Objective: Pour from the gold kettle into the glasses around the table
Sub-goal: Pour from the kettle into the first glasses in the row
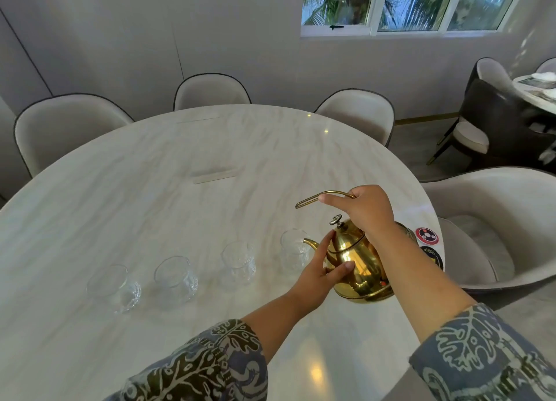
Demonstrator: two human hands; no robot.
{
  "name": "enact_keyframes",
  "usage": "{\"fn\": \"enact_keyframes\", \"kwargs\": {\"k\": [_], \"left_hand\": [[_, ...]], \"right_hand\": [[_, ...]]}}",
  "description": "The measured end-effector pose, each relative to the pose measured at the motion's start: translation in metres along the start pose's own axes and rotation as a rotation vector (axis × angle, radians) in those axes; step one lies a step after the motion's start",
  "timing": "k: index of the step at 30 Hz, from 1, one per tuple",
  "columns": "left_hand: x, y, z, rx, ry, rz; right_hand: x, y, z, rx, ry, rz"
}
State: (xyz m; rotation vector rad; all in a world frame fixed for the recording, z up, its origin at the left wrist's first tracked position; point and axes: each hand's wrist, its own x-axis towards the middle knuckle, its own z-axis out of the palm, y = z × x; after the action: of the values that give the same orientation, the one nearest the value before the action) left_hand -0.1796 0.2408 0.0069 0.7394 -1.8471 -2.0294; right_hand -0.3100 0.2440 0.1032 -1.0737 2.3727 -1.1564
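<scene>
Your right hand (365,211) reaches in from 5 o'clock, its fingers clenched around the thin handle of the gold kettle (355,262). Your left hand (320,268) comes from 6 o'clock and lies open against the kettle's body, thumb at the front, fingertips near the spout base. The kettle is lifted and tilted to 9 o'clock, its spout over the rim of the nearest glass (296,247). Three more glasses (176,275) stand in a row toward 9 o'clock on the round marble table (180,166). Pale chairs (64,127) surround it, and a window (403,6) is at 1 o'clock.
</scene>
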Motion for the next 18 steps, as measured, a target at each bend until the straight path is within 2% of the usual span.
{"fn": "enact_keyframes", "kwargs": {"k": [18], "left_hand": [[-0.0039, 0.0049, 0.0031, -0.011, 0.008, -0.011]], "right_hand": [[-0.0010, -0.0063, -0.0015, -0.075, -0.011, -0.010]]}}
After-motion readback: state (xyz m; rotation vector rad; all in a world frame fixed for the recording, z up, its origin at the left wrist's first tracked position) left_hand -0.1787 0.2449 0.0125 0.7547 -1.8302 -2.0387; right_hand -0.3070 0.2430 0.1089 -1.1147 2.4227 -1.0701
